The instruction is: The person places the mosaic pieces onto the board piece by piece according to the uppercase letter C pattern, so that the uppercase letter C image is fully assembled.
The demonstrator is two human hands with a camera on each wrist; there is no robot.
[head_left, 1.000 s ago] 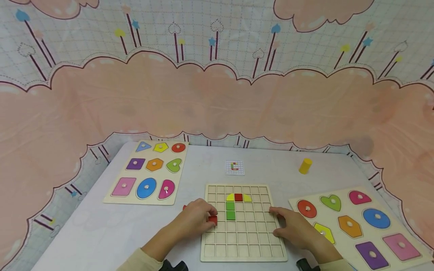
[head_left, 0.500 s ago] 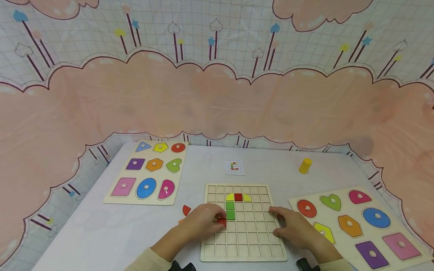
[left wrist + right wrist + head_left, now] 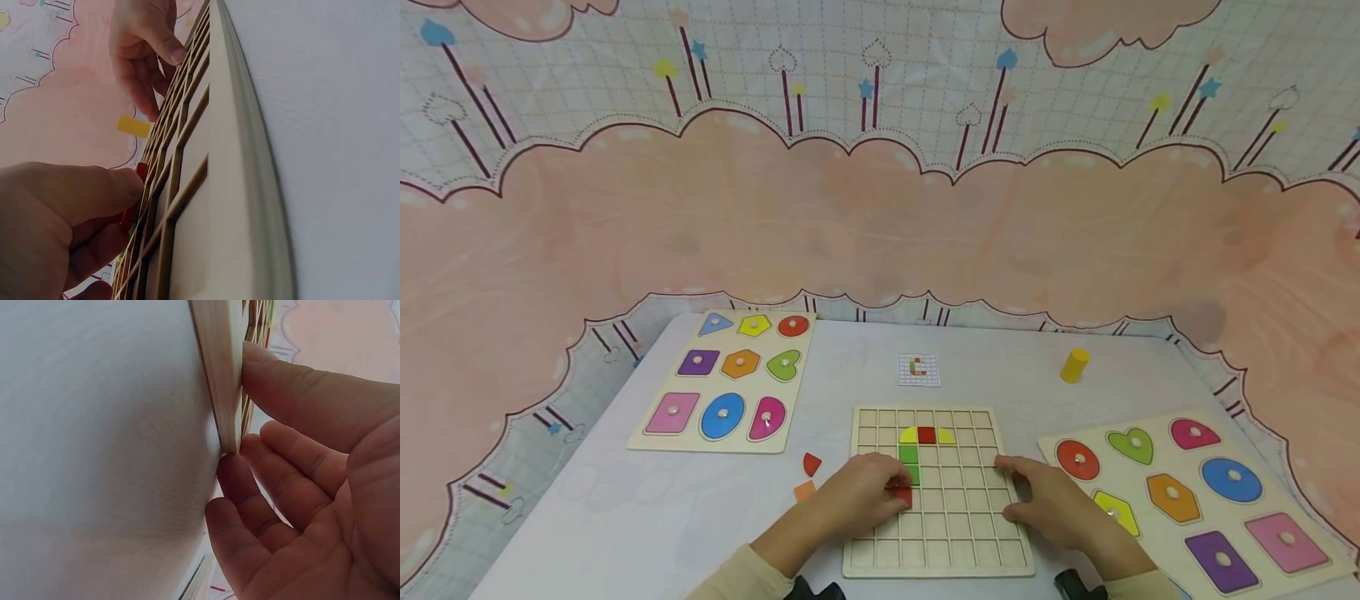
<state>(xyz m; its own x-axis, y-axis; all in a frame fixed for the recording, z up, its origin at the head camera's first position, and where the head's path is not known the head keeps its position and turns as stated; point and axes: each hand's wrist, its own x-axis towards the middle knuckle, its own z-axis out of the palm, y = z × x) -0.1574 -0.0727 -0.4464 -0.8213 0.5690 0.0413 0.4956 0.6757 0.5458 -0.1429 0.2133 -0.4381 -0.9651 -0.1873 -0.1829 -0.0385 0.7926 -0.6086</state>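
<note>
left hand (image 3: pixel 865 493): lies over the left part of the wooden grid board (image 3: pixel 958 533), fingers curled round a small red square block (image 3: pixel 902 497) and pinching it against the grid; the left wrist view shows the thumb (image 3: pixel 75 194) pressed on the red piece.
red block position: on the board, just below the two green square blocks (image 3: pixel 910 465) that stand in a column under the top row.
change: half a second ago the red block sat one step further left and higher, beside the lower green block; a second ago it was at the board's left edge. the hand has carried it rightward and down.
right hand (image 3: pixel 1048 500): fingers lightly curled against the board's right edge, thumb on top, steadying it; unchanged in place.
top row: a yellow quarter-round, a red square tile (image 3: pixel 927 434) and another yellow quarter-round.
table: a red quarter-round piece (image 3: pixel 811 463) and an orange square piece (image 3: pixel 805 490) lie loose left of the board, now uncovered by the hand.
further off: a small pattern card (image 3: pixel 918 369), a yellow cylinder (image 3: pixel 1074 366), and two wooden shape puzzle boards, one left (image 3: pixel 651 437), one right (image 3: pixel 1052 450).
</note>
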